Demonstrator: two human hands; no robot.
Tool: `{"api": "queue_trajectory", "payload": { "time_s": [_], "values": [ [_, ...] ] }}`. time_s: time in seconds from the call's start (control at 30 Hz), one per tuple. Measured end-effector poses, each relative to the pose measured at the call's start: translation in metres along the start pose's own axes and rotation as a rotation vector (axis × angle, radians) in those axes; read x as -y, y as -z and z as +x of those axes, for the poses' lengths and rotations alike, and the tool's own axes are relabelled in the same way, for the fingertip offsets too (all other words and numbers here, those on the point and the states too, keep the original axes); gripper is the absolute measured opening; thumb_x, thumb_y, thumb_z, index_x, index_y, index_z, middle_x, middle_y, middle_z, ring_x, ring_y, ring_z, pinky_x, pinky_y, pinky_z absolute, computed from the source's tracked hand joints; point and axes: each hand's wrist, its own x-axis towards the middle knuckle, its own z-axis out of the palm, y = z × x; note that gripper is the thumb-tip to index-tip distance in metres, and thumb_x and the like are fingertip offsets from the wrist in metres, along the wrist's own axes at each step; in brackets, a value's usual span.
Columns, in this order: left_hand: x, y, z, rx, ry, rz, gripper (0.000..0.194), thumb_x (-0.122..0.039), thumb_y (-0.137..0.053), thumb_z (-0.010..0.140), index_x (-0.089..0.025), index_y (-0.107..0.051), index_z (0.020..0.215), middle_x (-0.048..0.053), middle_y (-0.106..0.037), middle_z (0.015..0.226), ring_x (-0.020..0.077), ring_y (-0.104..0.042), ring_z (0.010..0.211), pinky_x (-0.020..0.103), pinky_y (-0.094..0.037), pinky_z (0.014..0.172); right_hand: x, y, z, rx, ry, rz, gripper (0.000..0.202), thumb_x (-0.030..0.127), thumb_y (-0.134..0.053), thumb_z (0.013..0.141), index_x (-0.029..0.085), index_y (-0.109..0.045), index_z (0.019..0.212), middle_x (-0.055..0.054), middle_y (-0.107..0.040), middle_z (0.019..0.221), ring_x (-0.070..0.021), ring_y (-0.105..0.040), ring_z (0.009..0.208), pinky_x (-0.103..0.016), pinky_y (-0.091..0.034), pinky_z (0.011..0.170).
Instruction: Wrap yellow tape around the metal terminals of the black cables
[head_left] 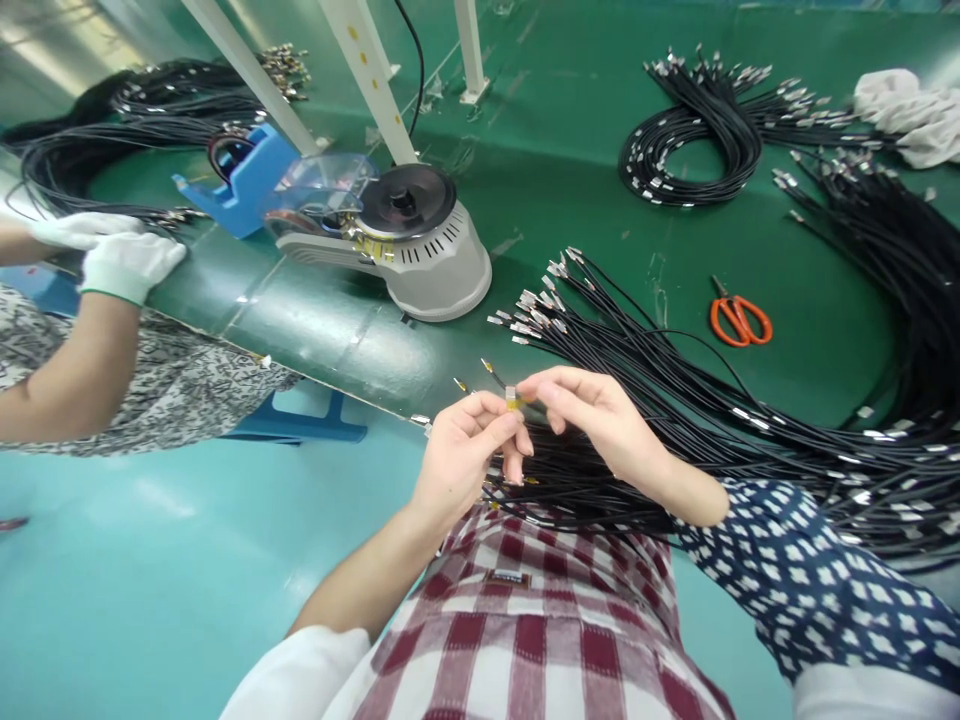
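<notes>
Fingertips of left hand [461,455] and right hand [600,415] pinch a yellow-taped cable end [512,399] just past the green worktop [570,150] edge, above open floor [150,560]; black cables [675,400] crowd the right.

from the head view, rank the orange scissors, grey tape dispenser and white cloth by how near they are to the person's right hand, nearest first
From the right hand:
1. Orange scissors, up and to its right on the green table.
2. Grey tape dispenser, up and to its left; not much farther than the scissors.
3. White cloth, far top-right corner, clearly farthest.
</notes>
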Motion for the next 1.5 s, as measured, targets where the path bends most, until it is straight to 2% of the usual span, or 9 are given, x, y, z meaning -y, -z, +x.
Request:
{"api": "queue_trajectory", "payload": {
  "time_s": [0.27,0.4,0.6,0.77,0.9,1.03,1.13,1.4,1.5],
  "values": [
    [0.003,0.000,-0.001,-0.008,-0.017,-0.011,0.027,-0.032,-0.077,0.079,-0.015,-0.057,0.075,0.001,-0.069,0.060,0.0101,-0.057,0.037,0.019,-0.044,0.038,-0.003,-0.004,0.003,-0.037,0.063,-0.087,0.025,0.042,-0.075,0.077,0.017,-0.072,0.076,-0.006,-0.071,0.080,-0.0174,-0.062,0.071,-0.033,-0.052,0.071],
    [0.006,-0.001,-0.002,-0.034,-0.045,-0.026,0.022,-0.032,-0.076,0.080,-0.014,-0.063,0.080,0.003,-0.072,0.064,0.0099,-0.058,0.037,0.018,-0.044,0.038,-0.004,-0.003,0.005,-0.010,0.070,-0.077,0.028,0.044,-0.074,0.078,0.016,-0.071,0.076,-0.005,-0.070,0.076,-0.0159,-0.060,0.067,-0.033,-0.053,0.070],
    [0.013,-0.001,0.000,0.028,-0.069,-0.097,0.024,-0.036,-0.076,0.079,-0.015,-0.065,0.076,0.000,-0.068,0.058,0.0064,-0.051,0.034,0.016,-0.039,0.035,-0.004,-0.003,0.009,0.076,0.107,-0.082,0.025,0.042,-0.072,0.079,0.017,-0.069,0.076,-0.003,-0.064,0.080,-0.0130,-0.057,0.065,-0.030,-0.051,0.067],
    [0.010,-0.002,0.001,0.031,-0.043,-0.094,0.024,-0.034,-0.076,0.080,-0.016,-0.061,0.078,-0.002,-0.065,0.055,0.0050,-0.049,0.036,0.015,-0.036,0.037,-0.006,-0.006,0.011,0.030,0.226,-0.124,0.020,0.034,-0.067,0.083,0.018,-0.062,0.072,-0.002,-0.057,0.078,-0.0121,-0.054,0.065,-0.028,-0.047,0.062],
    [0.006,-0.002,0.002,0.036,-0.020,-0.078,0.028,-0.037,-0.079,0.076,-0.016,-0.060,0.076,-0.002,-0.062,0.052,0.0051,-0.045,0.034,0.016,-0.032,0.036,-0.007,-0.005,0.011,0.041,0.192,-0.132,0.021,0.038,-0.069,0.082,0.019,-0.065,0.075,-0.003,-0.061,0.080,-0.0139,-0.056,0.069,-0.029,-0.048,0.064],
    [0.006,0.000,0.003,0.053,-0.015,-0.058,0.031,-0.041,-0.079,0.075,-0.014,-0.063,0.070,-0.001,-0.061,0.052,0.0046,-0.043,0.035,0.017,-0.030,0.036,-0.003,0.001,0.012,0.100,0.094,-0.072,0.026,0.044,-0.072,0.080,0.018,-0.069,0.076,-0.004,-0.066,0.079,-0.0153,-0.059,0.070,-0.030,-0.050,0.066],
    [0.008,0.003,0.004,0.073,0.005,-0.042,0.033,-0.044,-0.078,0.076,-0.014,-0.066,0.071,-0.001,-0.059,0.050,0.0048,-0.042,0.037,0.017,-0.027,0.036,0.001,0.006,0.015,0.169,0.068,-0.043,0.023,0.040,-0.074,0.078,0.017,-0.072,0.077,-0.003,-0.067,0.079,-0.0150,-0.060,0.070,-0.030,-0.049,0.068],
    [0.010,0.004,0.000,0.174,0.038,-0.004,0.033,-0.045,-0.073,0.081,-0.014,-0.068,0.074,0.000,-0.056,0.052,0.0072,-0.042,0.045,0.021,-0.028,0.043,0.000,0.015,0.024,0.397,0.172,0.042,0.015,0.031,-0.071,0.081,0.018,-0.066,0.077,0.000,-0.062,0.074,-0.0124,-0.058,0.066,-0.027,-0.047,0.063],
    [0.007,0.002,0.000,0.158,0.037,-0.019,0.032,-0.043,-0.079,0.076,-0.015,-0.065,0.080,-0.001,-0.057,0.054,0.0079,-0.045,0.048,0.020,-0.029,0.044,-0.003,0.012,0.022,0.378,0.189,0.038,0.015,0.031,-0.067,0.085,0.018,-0.063,0.079,0.000,-0.061,0.073,-0.0117,-0.057,0.062,-0.027,-0.045,0.060]
  ]
}}
